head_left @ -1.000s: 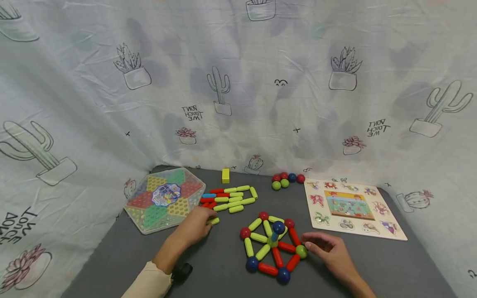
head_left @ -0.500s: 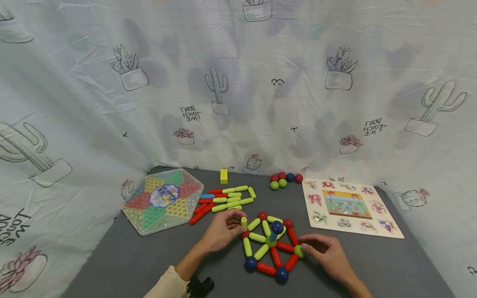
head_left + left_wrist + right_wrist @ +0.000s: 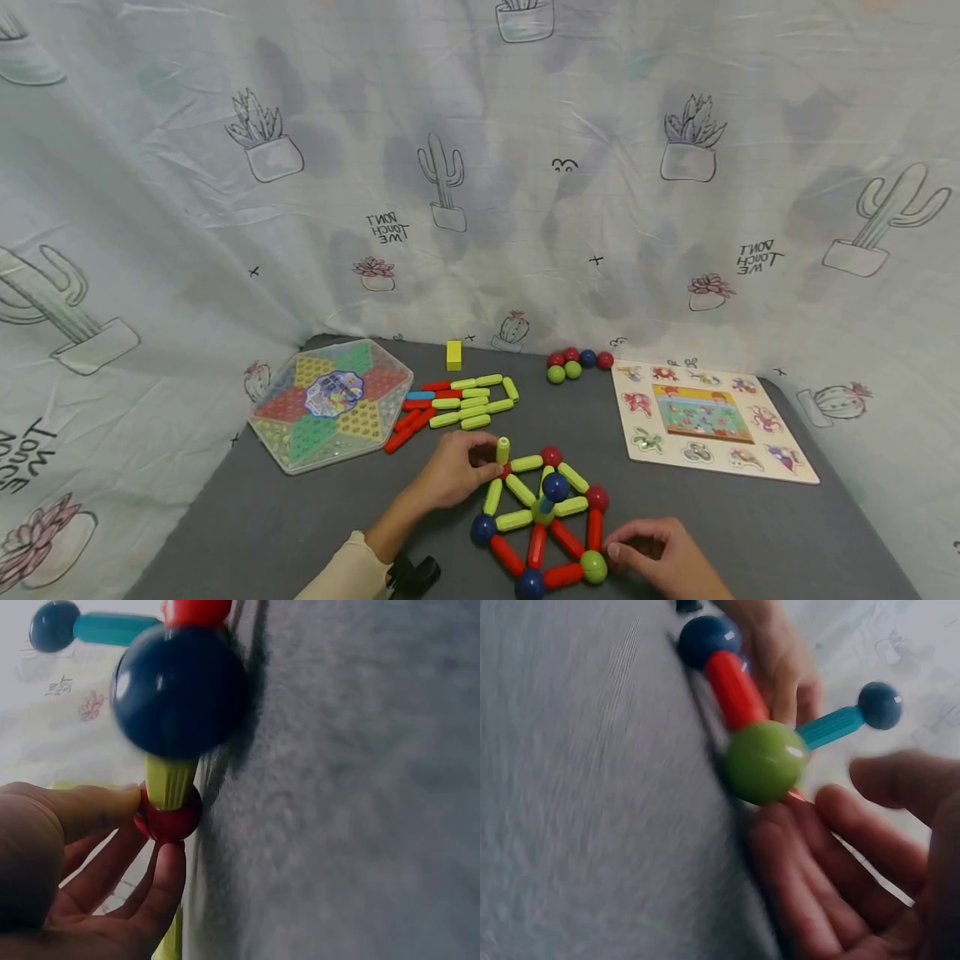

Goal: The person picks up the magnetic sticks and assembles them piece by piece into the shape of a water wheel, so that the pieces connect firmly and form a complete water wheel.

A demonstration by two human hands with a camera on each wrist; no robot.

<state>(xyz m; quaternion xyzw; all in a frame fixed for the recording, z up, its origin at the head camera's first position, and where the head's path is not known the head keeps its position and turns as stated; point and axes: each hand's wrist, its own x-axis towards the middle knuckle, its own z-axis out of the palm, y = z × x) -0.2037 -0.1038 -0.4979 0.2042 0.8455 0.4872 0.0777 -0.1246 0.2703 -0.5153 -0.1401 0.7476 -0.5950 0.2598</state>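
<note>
A flat frame of red and yellow-green rods joined by balls (image 3: 540, 521) lies on the grey table, with a teal rod (image 3: 832, 726) rising from its middle to a blue ball (image 3: 556, 486). My left hand (image 3: 491, 457) pinches a yellow-green rod (image 3: 502, 450) held upright at the frame's far-left corner. In the left wrist view my fingertips (image 3: 169, 862) sit round the red ball (image 3: 169, 821) there. My right hand (image 3: 618, 554) rests at the near-right corner, its relaxed fingers (image 3: 795, 847) touching the green ball (image 3: 765, 761), thumb apart.
Loose yellow-green and red rods (image 3: 465, 400) lie behind the frame, beside a hexagonal game box (image 3: 330, 400). A yellow block (image 3: 453, 354) and several spare balls (image 3: 577, 362) sit at the back. A wooden puzzle board (image 3: 795, 475) lies right. Cactus-print cloth surrounds the table (image 3: 285, 517).
My left hand took a yellow-green rod from near the pile and brought it to the frame's left corner. The frame has turned and slid nearer to me, my right hand moving with the green ball.
</note>
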